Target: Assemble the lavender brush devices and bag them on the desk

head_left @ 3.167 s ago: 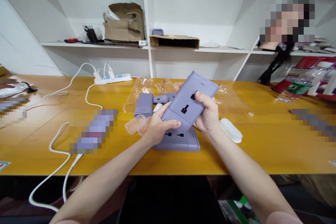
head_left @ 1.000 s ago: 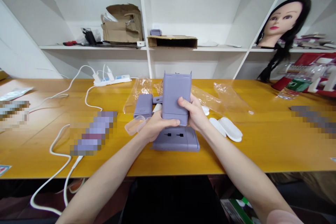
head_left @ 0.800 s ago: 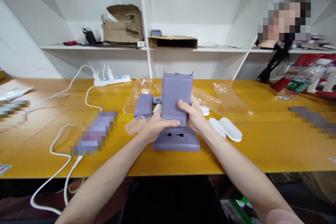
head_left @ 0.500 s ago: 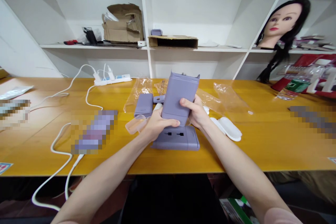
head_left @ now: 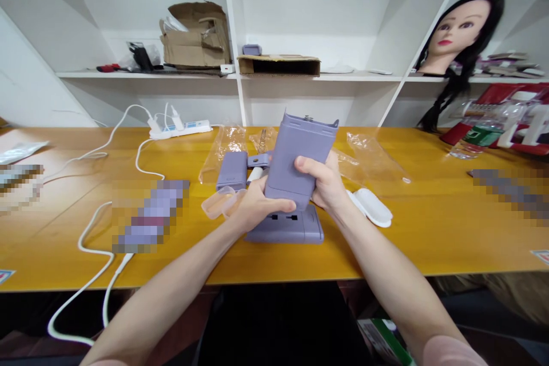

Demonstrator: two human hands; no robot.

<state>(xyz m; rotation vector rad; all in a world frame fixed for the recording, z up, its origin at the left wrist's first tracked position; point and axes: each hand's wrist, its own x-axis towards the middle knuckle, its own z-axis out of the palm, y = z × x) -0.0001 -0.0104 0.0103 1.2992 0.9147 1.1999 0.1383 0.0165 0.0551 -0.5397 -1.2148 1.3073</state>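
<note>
A purple, box-shaped plastic housing is held up tilted over the table, a small metal spring showing at its top end. My left hand is closed on its lower left corner, the thumb across the front. On the right side my right hand grips it, thumb flat on the front face. Below lies a flat purple panel with two dark slots, partly hidden by the housing and my hands. Behind my left hand are a smaller purple box, a purple strap piece with a snap and a clear plastic cup.
A white oval tray lies right of my hands. Clear plastic bags spread behind. On the left are a blurred-out phone with a white cable and a power strip. A water bottle stands far right, below a mannequin head.
The purple housing has tilted a little further to the right, its top end moving right. Both hands keep their hold. The view has shifted slightly.
</note>
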